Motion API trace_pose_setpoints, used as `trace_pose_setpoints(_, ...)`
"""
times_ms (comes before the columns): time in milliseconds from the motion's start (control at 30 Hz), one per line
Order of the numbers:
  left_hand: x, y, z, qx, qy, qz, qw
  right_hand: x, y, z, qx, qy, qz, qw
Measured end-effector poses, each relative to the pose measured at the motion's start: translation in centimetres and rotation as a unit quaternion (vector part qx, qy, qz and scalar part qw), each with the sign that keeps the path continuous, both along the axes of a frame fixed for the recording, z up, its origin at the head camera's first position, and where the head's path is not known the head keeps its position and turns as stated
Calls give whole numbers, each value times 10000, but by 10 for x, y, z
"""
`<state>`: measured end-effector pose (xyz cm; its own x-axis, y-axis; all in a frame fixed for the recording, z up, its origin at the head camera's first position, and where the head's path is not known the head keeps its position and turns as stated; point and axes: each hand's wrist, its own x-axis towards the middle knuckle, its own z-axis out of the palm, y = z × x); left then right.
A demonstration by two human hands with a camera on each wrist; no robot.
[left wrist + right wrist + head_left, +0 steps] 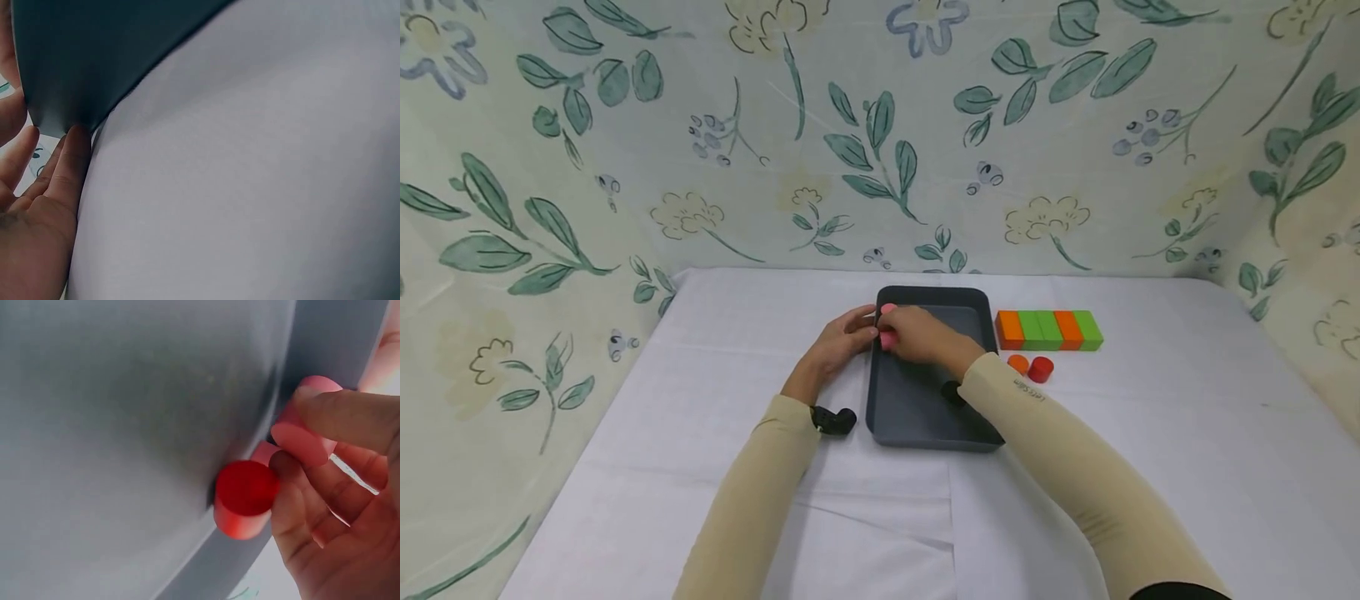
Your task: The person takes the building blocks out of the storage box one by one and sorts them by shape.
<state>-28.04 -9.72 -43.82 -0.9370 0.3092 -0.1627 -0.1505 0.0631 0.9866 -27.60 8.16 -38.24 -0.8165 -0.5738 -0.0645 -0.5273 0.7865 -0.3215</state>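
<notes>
Right hand [925,337] over the far left corner of the dark grey tray [917,417], fingers curled round small cylinders: a red cylinder [244,497] pinched low against the inner wall, a pink cylinder [306,434] under the forefinger just above it, and what looks like a third pink piece between them (too hidden to be sure). Left hand [838,342] outside the tray's left wall, fingers straight and relaxed, fingertips [75,140] touching the rim corner, gripping nothing.

Cylinders likely light, rigid and smooth, by the look of the matte solid faces; no give under the fingers. Round sides prone to rolling and to squirting out of a pinch, so best taken across the curved wall with thumb opposite forefinger, or by the flat ends. Several at once in one hand a loose hold; a slip here only drops a piece onto the tray floor.

Tray stiff, shallow, probably light enough to slide on the white cloth [1150,433]; bracing at the rim sensible.

Beside the tray's right wall, an orange cylinder [1018,363] touching another red one [1041,368], and behind them a row of orange and green blocks [1048,330].
</notes>
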Motion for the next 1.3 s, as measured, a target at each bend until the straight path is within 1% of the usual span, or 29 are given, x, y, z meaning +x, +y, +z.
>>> trace_pose_setpoints(233,0,0,0,-114,-3,52,9999,12,14,18,-301,37,266,9992)
trace_pose_setpoints(433,1,0,0,-222,-53,33,9997,25,29,32,-510,12,230,9984)
trace_pose_setpoints(533,1,0,1,-282,-54,49,9996,32,39,39,-777,97,219,9967)
trace_pose_setpoints(667,1,0,1,-312,-53,66,9995,40,57,45,-1018,355,184,9940)
trace_pose_setpoints(767,1,0,1,-267,-66,105,9996,45,71,51,-1041,570,32,9929)
trace_pose_setpoints(900,1,0,-1,-294,-95,153,9994,54,90,59,-998,676,-219,9925)
trace_pose_setpoints(1000,1,0,-2,-310,-92,164,9993,62,106,63,-1031,663,-319,9919)
trace_pose_setpoints(1167,0,1,-3,-193,-47,134,9997,75,138,65,-1132,637,-541,9900)
trace_pose_setpoints(1300,-1,1,-1,-238,-67,117,9996,86,164,62,-1083,778,-788,9879)
